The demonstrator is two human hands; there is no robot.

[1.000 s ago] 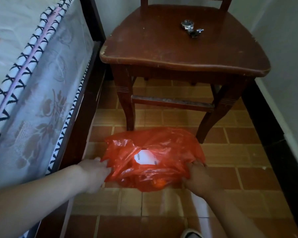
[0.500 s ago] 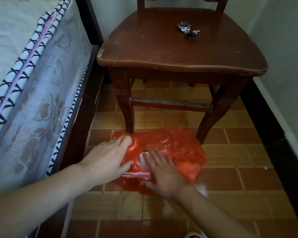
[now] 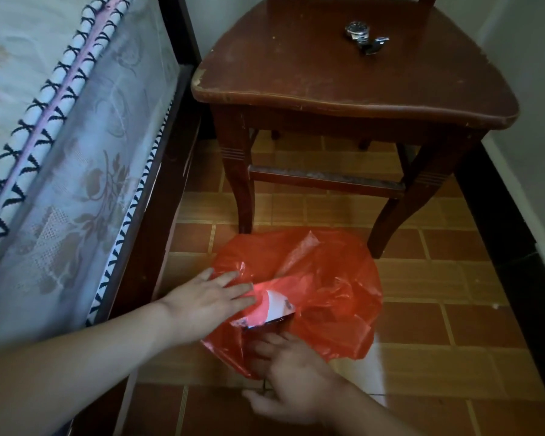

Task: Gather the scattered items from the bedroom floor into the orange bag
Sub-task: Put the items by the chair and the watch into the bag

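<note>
Orange bag (image 3: 315, 287) lying crumpled on tiled floor (image 3: 438, 313), just in front of wooden chair (image 3: 343, 83), beside bed frame (image 3: 158, 221). Left hand (image 3: 208, 302) laid flat on bag, fingers straight, nothing gripped. Right hand (image 3: 291, 380) at near edge; grasp on plastic cannot be told. White card (image 3: 276, 305) partly visible inside. Judgement: mouth best held wide, plastic pinned, contents pushed deep.

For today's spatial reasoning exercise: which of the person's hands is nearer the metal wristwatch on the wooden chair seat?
Left. The left hand rests on the orange plastic bag, below the metal wristwatch; the right hand lies lower still.
</note>
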